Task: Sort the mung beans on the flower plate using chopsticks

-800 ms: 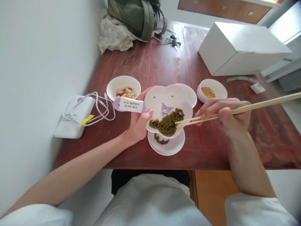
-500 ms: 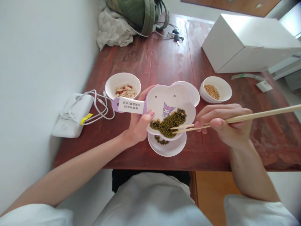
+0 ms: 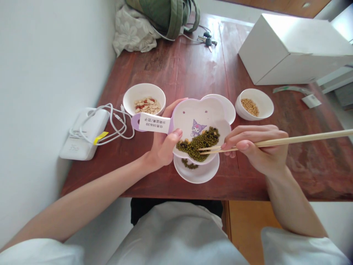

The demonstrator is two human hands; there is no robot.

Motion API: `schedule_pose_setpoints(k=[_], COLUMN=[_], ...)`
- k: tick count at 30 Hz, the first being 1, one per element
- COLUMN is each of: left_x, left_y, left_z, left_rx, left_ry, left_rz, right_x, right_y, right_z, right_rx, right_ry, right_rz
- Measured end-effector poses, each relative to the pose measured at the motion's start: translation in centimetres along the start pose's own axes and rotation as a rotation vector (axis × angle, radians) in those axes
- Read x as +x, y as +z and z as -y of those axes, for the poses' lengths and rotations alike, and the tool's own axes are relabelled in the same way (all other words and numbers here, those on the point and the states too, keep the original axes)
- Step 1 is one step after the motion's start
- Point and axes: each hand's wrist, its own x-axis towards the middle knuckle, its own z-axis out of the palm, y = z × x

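Observation:
My left hand [image 3: 166,144] is closed on the side of a white and lilac bowl [image 3: 190,108] with a labelled handle and a cartoon print. Mung beans [image 3: 196,148] fill its lower part, with a few dark and yellow beans among them. Pinched in my right hand [image 3: 257,147] is a pair of chopsticks [image 3: 306,138], their tips close together in the beans. Below the bowl is a white dish [image 3: 205,175] with some mung beans, partly covered. Another white dish [image 3: 227,106] shows behind the bowl; its contents are mostly hidden.
A white bowl of sliced nuts [image 3: 148,106] stands left, a bowl of yellow beans [image 3: 250,106] right. A white power bank [image 3: 85,141] with a cable lies by the wall. At the back are a green bag [image 3: 162,16], keys [image 3: 209,39] and a white box [image 3: 292,51].
My right hand has shifted slightly left, and the chopsticks have come closer together and lie flatter. My left hand and its bowl stay almost still.

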Motion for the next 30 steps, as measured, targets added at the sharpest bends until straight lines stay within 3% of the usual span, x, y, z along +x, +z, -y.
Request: schedule_pose_setpoints(k=[30], left_x=[-0.01], left_y=[-0.08], left_z=[-0.07], left_rx=[0.046], left_ry=[-0.004], left_rz=[0.006], right_x=[-0.56], right_y=[-0.44], right_z=[-0.46], right_rx=[0.028], right_ry=[0.048], right_rz=[-0.043])
